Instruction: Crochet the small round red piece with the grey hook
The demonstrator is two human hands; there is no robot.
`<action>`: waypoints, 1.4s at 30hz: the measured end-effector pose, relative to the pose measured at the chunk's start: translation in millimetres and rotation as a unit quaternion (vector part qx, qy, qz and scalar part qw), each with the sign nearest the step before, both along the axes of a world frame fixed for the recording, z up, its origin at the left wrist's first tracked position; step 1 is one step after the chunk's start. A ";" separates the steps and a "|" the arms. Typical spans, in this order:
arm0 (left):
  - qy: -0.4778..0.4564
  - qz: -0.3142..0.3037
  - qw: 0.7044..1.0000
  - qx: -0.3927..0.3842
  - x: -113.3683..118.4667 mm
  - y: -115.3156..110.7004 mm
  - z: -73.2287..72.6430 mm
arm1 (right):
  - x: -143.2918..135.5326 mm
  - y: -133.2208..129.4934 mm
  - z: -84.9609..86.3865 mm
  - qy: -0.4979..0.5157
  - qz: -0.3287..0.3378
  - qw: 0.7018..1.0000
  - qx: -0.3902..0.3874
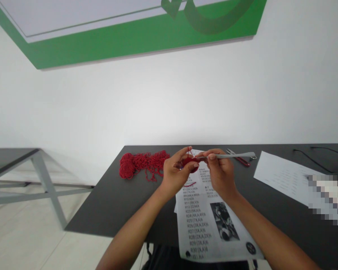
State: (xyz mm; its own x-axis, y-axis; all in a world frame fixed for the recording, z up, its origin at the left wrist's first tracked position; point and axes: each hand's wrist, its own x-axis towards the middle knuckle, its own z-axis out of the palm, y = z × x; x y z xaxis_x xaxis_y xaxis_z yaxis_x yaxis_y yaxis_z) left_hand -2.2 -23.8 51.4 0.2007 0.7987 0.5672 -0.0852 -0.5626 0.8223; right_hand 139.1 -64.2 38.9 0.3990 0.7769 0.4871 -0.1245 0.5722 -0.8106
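My left hand (177,168) pinches a small red crochet piece (190,162), with a strand of red yarn running up over the raised index finger. In my right hand (222,170) is a crochet hook (236,155) with a grey handle, its tip reaching left to the edge of the crochet piece. The fingers of both hands partly cover the piece. To the left of my left hand lies a loose heap of red yarn (141,163). Beneath both hands is a printed pattern sheet (195,225) with rows of text and a dark photo.
Small red-handled snippers (242,161) lie behind my right hand. Another printed sheet (281,176) and a pair of glasses (312,152) are at the right of the dark table (115,210). A white wall rises behind, and a second table (11,159) stands at the left.
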 end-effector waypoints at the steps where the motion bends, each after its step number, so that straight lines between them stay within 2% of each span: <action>1: -0.003 0.001 1.000 0.000 -0.1 0.2 0.6 | 0.3 -0.9 1.3 -0.011 -0.005 1.000 0.003; 7: -0.040 -0.027 0.999 -0.010 0.5 1.6 1.6 | 3.3 -5.2 9.3 -0.081 -0.029 0.995 0.042; 14: -0.029 -0.023 0.999 -0.012 0.1 2.9 -0.6 | 3.9 -4.5 10.4 -0.133 -0.059 0.986 0.075; 18: 0.021 0.022 0.998 0.057 -1.7 3.5 -2.9 | 4.9 -5.3 7.2 -0.180 -0.083 0.976 0.095; 22: 0.079 0.090 0.977 0.175 -3.6 6.1 -5.3 | 5.9 -8.2 1.8 -0.245 -0.087 0.957 0.125; 25: 0.100 0.123 0.957 0.242 -5.7 9.1 -7.3 | 6.3 -8.9 -3.1 -0.312 -0.096 0.930 0.168; 28: 0.113 0.118 0.953 0.257 -6.1 9.5 -10.4 | 7.6 -6.7 -7.7 -0.398 -0.120 0.890 0.188; 31: 0.075 0.075 0.977 0.186 -1.5 5.2 -13.3 | 10.4 -3.9 -11.3 -0.459 -0.149 0.852 0.201; 34: -0.021 -0.014 1.000 -0.010 6.5 -0.8 -13.6 | 13.3 -2.9 -12.3 -0.460 -0.171 0.841 0.228; 36: -0.082 -0.087 0.984 -0.136 10.4 -3.1 -11.9 | 14.3 -3.3 -10.6 -0.425 -0.159 0.861 0.229; 38: -0.122 -0.140 0.962 -0.202 11.5 -2.7 -9.4 | 14.6 -3.9 -7.1 -0.367 -0.131 0.897 0.207; 40: -0.131 -0.149 0.958 -0.208 9.4 0.5 -6.8 | 14.9 -3.9 -2.8 -0.319 -0.095 0.926 0.178; 42: -0.112 -0.108 0.973 -0.172 5.1 5.4 -4.3 | 15.7 -3.2 0.9 -0.299 -0.057 0.939 0.163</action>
